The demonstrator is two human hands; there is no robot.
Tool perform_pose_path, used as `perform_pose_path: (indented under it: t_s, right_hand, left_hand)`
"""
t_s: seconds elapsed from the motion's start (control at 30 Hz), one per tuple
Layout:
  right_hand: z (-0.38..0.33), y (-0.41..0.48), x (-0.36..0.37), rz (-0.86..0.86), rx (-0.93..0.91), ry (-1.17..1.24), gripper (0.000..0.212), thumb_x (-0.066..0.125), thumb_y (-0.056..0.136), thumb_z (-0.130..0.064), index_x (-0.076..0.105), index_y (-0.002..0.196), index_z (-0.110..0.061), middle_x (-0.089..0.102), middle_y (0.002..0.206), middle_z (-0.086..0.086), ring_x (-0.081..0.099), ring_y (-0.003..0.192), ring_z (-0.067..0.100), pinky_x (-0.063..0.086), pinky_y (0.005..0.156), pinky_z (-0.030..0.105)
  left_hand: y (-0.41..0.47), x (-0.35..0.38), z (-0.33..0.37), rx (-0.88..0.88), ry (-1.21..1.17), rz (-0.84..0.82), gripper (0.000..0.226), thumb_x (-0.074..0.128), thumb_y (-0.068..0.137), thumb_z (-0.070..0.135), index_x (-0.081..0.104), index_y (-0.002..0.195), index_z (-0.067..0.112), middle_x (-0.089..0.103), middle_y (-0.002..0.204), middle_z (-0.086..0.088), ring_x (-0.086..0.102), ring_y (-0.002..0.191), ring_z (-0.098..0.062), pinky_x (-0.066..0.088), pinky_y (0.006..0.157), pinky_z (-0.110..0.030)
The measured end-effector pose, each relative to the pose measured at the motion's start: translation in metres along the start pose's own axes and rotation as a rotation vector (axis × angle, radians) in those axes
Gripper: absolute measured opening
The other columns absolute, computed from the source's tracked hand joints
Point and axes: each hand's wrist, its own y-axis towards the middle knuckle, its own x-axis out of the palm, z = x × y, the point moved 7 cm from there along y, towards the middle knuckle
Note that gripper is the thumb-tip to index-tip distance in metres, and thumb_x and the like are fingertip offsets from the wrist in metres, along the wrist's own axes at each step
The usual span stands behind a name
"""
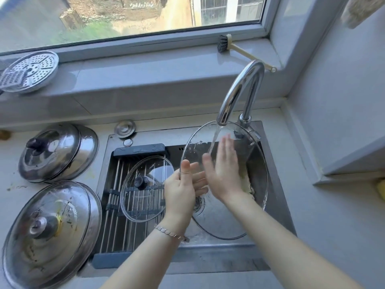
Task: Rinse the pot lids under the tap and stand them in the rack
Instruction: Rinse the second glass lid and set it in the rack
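**LID RINSE STATION: CURRENT STATE**

**Head view**

1. The large glass lid [214, 222] is held over the sink [208, 254], tilted on edge. Its upper rim sits just below the spout of the tap [241, 86].
2. The water stream [215, 138] runs from the spout onto the lid's upper face.
3. The left grip [181, 188] is clamped on the left rim of the large glass lid, with the thumb on the near face and the fingers behind the glass. A bracelet [170, 232] sits on that wrist.
4. The right grip [223, 176] is released. The fingers are straight and the palm lies flat against the near face of the large glass lid, just below the water stream.
5. The small glass lid [145, 205] lies knob-up on the bars of the rack [116, 226], which spans the left part of the sink. It sits just left of the left grip.
6. Two steel lid stacks rest on the table [312, 226] to the left of the sink. The far stack [54, 153] has a dark knob. The near stack [48, 232] shows yellowish residue around its knob.
7. On the windowsill [145, 74], a perforated steamer plate [31, 71] lies at the left end and a dish brush [225, 43] at the right end.
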Motion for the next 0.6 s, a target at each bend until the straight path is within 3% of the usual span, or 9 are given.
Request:
perform_pose_path:
  t_s: [0.1, 0.13, 0.23, 0.3, 0.37, 0.47, 0.53, 0.6]
  right_hand:
    - [-0.043, -0.029, 0.031, -0.165, -0.341, -0.006, 0.062, 0.006, 0.093, -0.055, -0.003, 0.143, -0.021, -0.011, 0.152, -0.008, -0.021, 0.139, -0.002, -0.014, 0.115, 0.024]
    - [-0.041, -0.034, 0.034, -0.195, -0.398, -0.040, 0.063, 0.004, 0.092, -0.055, 0.000, 0.144, -0.020, -0.006, 0.153, -0.008, -0.019, 0.140, -0.002, -0.012, 0.115, 0.024]
    - [-0.016, -0.021, 0.022, -0.165, -0.349, -0.146, 0.071, 0.002, 0.089, -0.061, -0.006, 0.143, -0.016, -0.011, 0.153, -0.006, -0.016, 0.142, 0.005, -0.008, 0.116, 0.030]
    - [-0.006, -0.004, 0.017, -0.172, -0.223, -0.232, 0.072, -0.002, 0.082, -0.058, -0.018, 0.139, -0.017, -0.023, 0.149, -0.007, -0.024, 0.138, 0.004, -0.015, 0.115, 0.028]
    - [-0.021, 0.001, 0.018, -0.154, -0.212, -0.219, 0.071, -0.002, 0.080, -0.055, -0.021, 0.137, -0.017, -0.026, 0.147, -0.006, -0.027, 0.136, 0.003, -0.019, 0.113, 0.025]
    - [-0.054, -0.022, 0.036, -0.277, -0.437, -0.091, 0.063, 0.011, 0.089, -0.046, -0.010, 0.142, -0.017, -0.015, 0.151, -0.006, -0.021, 0.140, 0.003, -0.013, 0.115, 0.027]
    - [-0.053, -0.046, 0.045, -0.364, -0.608, -0.114, 0.059, 0.018, 0.095, -0.040, -0.003, 0.144, -0.014, -0.004, 0.153, -0.002, -0.016, 0.141, 0.003, -0.010, 0.116, 0.026]
    - [-0.031, -0.055, 0.045, -0.407, -0.660, -0.177, 0.058, 0.016, 0.098, -0.043, -0.001, 0.145, -0.014, 0.002, 0.154, 0.001, -0.013, 0.143, 0.005, -0.009, 0.116, 0.026]
  left_hand:
    - [0.006, -0.008, 0.000, -0.022, -0.059, 0.082, 0.042, 0.038, 0.094, 0.040, 0.066, 0.076, 0.014, 0.071, 0.064, 0.004, 0.069, 0.063, -0.005, 0.054, 0.057, -0.016]
    - [0.007, -0.011, -0.002, -0.050, -0.106, 0.089, 0.042, 0.037, 0.096, 0.038, 0.065, 0.075, 0.015, 0.072, 0.067, 0.002, 0.070, 0.067, -0.008, 0.055, 0.058, -0.017]
    - [0.002, -0.014, -0.008, -0.127, -0.164, 0.079, 0.044, 0.034, 0.095, 0.043, 0.065, 0.086, 0.012, 0.072, 0.080, -0.014, 0.072, 0.071, -0.021, 0.059, 0.057, -0.029]
    - [0.000, -0.011, -0.008, -0.145, -0.188, 0.093, 0.046, 0.034, 0.096, 0.042, 0.064, 0.088, 0.008, 0.070, 0.078, -0.015, 0.072, 0.063, -0.019, 0.057, 0.049, -0.028]
    - [0.002, -0.011, -0.007, -0.131, -0.162, 0.123, 0.046, 0.034, 0.095, 0.043, 0.065, 0.085, 0.011, 0.070, 0.080, -0.014, 0.072, 0.066, -0.020, 0.058, 0.053, -0.030]
    - [0.011, -0.024, -0.002, -0.101, -0.138, 0.204, 0.044, 0.037, 0.095, 0.045, 0.065, 0.078, 0.015, 0.072, 0.083, -0.008, 0.070, 0.085, -0.025, 0.057, 0.076, -0.036]
    - [0.016, -0.036, -0.003, -0.102, -0.167, 0.229, 0.046, 0.036, 0.095, 0.046, 0.066, 0.083, 0.013, 0.072, 0.080, -0.006, 0.070, 0.084, -0.021, 0.056, 0.073, -0.030]
    - [0.019, -0.045, -0.003, -0.106, -0.183, 0.216, 0.050, 0.033, 0.094, 0.050, 0.064, 0.090, 0.012, 0.073, 0.078, -0.011, 0.072, 0.075, -0.021, 0.058, 0.062, -0.028]
